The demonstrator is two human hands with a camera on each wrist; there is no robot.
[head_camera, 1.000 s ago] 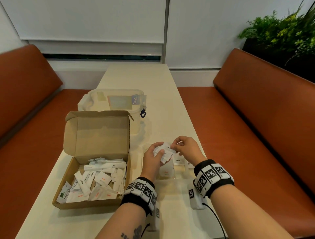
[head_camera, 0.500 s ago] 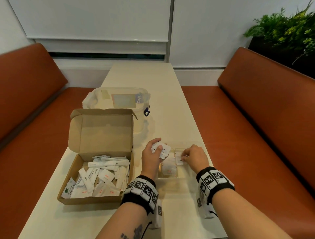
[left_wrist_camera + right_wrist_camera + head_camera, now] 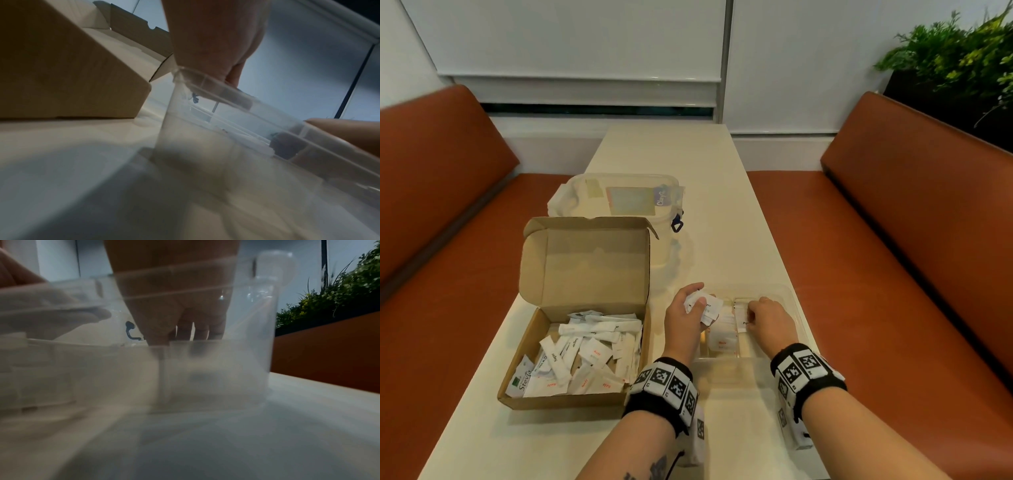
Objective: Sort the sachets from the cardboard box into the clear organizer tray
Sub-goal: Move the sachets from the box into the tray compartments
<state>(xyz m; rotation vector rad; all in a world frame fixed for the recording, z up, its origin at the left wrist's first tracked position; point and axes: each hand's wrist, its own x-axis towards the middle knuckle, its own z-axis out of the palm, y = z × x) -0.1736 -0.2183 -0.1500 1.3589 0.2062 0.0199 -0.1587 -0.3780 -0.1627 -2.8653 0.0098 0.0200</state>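
My right hand (image 3: 768, 320) is down inside the tray (image 3: 796, 310), fingers (image 3: 185, 331) curled and pinching one sachet (image 3: 742, 317) against a divider in its right part; a second ago that hand was up level with my left, pulling this sachet out of the bunch, so it has now dropped to place it. My left hand (image 3: 686, 322) hovers over the tray's left edge, fingers wrapped round a small bunch of sachets (image 3: 704, 306), as it was before. Other sachets already stand in the tray's middle section, left of the one I am setting down. Left of the tray sits the box (image 3: 571, 342), lid up, with a heap of sachets in it, so I judge the sorting far from done. Beyond the box stands a lidded tub (image 3: 619, 198); tray, box and tub all rest on the worktop (image 3: 722, 205). Next I would let go and draw another sachet from the bunch, checking its print to pick the section.
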